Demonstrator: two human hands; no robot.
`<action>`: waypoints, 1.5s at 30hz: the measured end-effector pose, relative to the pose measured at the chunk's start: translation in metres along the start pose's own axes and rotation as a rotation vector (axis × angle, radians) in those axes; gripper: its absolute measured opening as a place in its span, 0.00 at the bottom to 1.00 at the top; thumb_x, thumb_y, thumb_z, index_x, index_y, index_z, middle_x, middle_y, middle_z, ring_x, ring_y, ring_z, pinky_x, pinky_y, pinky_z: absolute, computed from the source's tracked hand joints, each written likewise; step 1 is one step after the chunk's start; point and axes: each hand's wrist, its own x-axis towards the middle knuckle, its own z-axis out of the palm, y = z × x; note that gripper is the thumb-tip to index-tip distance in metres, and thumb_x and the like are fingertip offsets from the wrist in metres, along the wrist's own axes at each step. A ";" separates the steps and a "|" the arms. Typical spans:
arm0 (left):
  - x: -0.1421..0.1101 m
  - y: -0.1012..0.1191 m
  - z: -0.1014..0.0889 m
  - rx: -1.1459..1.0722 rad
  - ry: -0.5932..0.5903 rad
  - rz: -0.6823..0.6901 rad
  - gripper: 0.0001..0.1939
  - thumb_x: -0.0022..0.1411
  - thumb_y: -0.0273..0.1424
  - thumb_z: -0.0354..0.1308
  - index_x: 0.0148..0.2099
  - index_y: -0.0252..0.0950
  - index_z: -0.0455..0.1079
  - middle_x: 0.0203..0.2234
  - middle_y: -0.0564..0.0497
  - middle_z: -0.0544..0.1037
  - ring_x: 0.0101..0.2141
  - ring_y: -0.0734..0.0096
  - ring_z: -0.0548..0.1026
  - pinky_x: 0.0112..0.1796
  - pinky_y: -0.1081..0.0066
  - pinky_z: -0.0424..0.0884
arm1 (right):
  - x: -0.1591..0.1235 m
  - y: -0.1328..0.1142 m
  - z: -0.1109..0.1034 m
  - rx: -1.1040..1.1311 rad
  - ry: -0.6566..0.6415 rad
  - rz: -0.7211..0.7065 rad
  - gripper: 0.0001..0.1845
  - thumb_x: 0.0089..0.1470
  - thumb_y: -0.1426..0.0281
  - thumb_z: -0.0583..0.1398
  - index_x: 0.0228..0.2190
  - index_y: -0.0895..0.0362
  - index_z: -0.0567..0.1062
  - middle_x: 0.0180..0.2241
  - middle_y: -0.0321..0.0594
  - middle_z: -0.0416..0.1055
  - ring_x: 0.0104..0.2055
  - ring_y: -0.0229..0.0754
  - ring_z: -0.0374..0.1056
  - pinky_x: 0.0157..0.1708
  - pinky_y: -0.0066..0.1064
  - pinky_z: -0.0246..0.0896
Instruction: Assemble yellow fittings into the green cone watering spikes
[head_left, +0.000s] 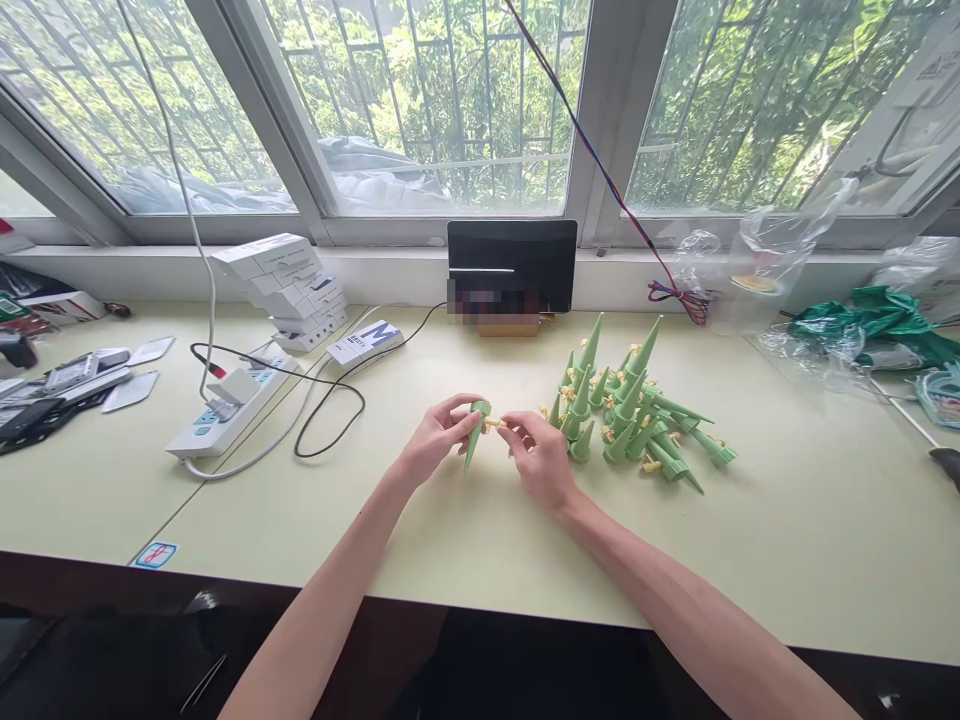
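Note:
My left hand (430, 440) is closed on a green plant watering spike (473, 445), holding it above the table with its tip pointing down. A small yellow valve (493, 424) sticks out from the side of the spike towards the right. My right hand (541, 468) pinches the outer end of this valve between thumb and fingers. Just beyond the right hand is a cluster of similar green spikes (630, 405) with yellow valves. Many of them stand with points up, and several lie on their sides at the right.
The pale table (465, 555) carries a power strip (232, 405) with cables, a white box (366, 345) and stacked white boxes (281, 290) at left. A dark-screened tablet (511, 262) leans near the window. Plastic bags (862, 325) and a screwdriver (946, 462) lie at right.

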 end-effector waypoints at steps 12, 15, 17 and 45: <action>0.000 -0.002 0.000 0.015 -0.021 0.000 0.19 0.63 0.42 0.58 0.53 0.38 0.68 0.26 0.51 0.72 0.23 0.77 0.63 0.24 0.74 0.59 | 0.000 -0.001 -0.001 -0.007 -0.019 -0.002 0.08 0.61 0.66 0.57 0.36 0.56 0.75 0.33 0.40 0.75 0.24 0.36 0.68 0.24 0.28 0.65; 0.000 -0.002 0.000 0.019 -0.019 0.001 0.19 0.63 0.41 0.58 0.52 0.37 0.68 0.26 0.51 0.72 0.23 0.76 0.63 0.24 0.74 0.59 | 0.000 -0.002 -0.001 -0.008 -0.014 -0.010 0.08 0.60 0.66 0.58 0.36 0.56 0.76 0.33 0.40 0.75 0.25 0.36 0.68 0.24 0.28 0.65; 0.000 -0.001 0.001 0.026 -0.017 0.000 0.19 0.63 0.42 0.58 0.52 0.37 0.69 0.26 0.50 0.73 0.23 0.76 0.63 0.24 0.74 0.60 | 0.000 -0.003 -0.001 -0.009 -0.012 -0.016 0.07 0.60 0.67 0.58 0.36 0.56 0.76 0.33 0.39 0.75 0.25 0.36 0.68 0.24 0.29 0.65; 0.001 -0.005 0.002 0.013 -0.005 0.040 0.17 0.61 0.41 0.60 0.48 0.36 0.70 0.26 0.50 0.74 0.22 0.76 0.65 0.24 0.73 0.61 | 0.000 -0.003 -0.001 0.003 -0.040 0.059 0.14 0.61 0.59 0.56 0.32 0.57 0.74 0.27 0.39 0.73 0.23 0.37 0.65 0.24 0.28 0.62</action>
